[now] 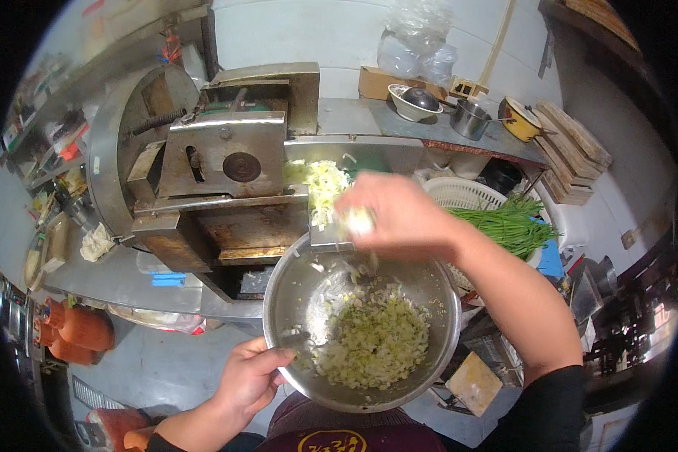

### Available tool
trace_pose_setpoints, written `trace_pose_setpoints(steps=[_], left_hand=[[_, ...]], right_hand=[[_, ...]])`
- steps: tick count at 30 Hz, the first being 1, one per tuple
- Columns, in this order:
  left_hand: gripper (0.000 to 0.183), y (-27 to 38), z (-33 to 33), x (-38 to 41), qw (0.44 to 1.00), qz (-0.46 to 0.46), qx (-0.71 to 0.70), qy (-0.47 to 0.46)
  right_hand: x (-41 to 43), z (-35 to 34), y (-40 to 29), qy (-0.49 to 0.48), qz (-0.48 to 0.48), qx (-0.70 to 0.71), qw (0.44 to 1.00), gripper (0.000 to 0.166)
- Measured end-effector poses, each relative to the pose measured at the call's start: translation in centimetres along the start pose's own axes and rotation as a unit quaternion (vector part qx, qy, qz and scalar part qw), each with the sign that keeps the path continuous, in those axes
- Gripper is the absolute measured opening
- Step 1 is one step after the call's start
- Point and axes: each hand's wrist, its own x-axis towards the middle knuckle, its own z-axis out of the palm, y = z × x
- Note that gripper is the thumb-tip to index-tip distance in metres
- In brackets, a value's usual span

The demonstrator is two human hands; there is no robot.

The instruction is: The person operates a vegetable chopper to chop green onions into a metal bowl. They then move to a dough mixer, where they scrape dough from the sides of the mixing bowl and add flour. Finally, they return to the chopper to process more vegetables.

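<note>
My left hand [250,370] grips the rim of a stainless steel bowl [285,282] at its lower left, thumb inside the edge. In the bowl lies a heap of chopped pale green and white vegetable [378,339], probably scallion or leek. Above the far rim my right hand [395,212], blurred, is closed around a clump of the cut pieces [357,221]. More sliced pieces [325,183] lie on the metal outlet tray [330,240] of a vegetable cutting machine [220,152]. The tray's end overhangs the bowl.
Right of the tray, a bundle of green stalks [505,226] rests by a white plastic basket [463,192]. On the rear counter stand a white bowl [409,110], a steel pot [470,120] and a yellow enamel pot [521,121]. Orange gas cylinders [85,327] stand at left.
</note>
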Motion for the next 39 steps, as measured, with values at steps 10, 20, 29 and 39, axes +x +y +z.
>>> trace_pose_setpoints(steps=[10,20,29,39], left_hand=[[0.016,-0.7,-0.2,0.6,0.999,-0.003,-0.02,-0.045],[0.013,-0.7,0.1,0.5,1.0,0.013,-0.006,-0.023],[0.013,0.0,-0.4,0.4,1.0,0.0,-0.006,-0.026],[0.016,-0.2,0.4,0.5,1.0,-0.012,-0.014,-0.005]], right_hand=[[2.1,1.8,1.9,0.223,-0.074,-0.171,0.957,0.053],[-11.9,9.2,-1.1,-0.327,0.11,0.085,0.935,0.059],[-6.0,3.1,-2.2,-0.189,0.088,0.062,0.976,0.034],[2.4,3.2,3.5,0.123,-0.097,-0.119,0.98,0.074]])
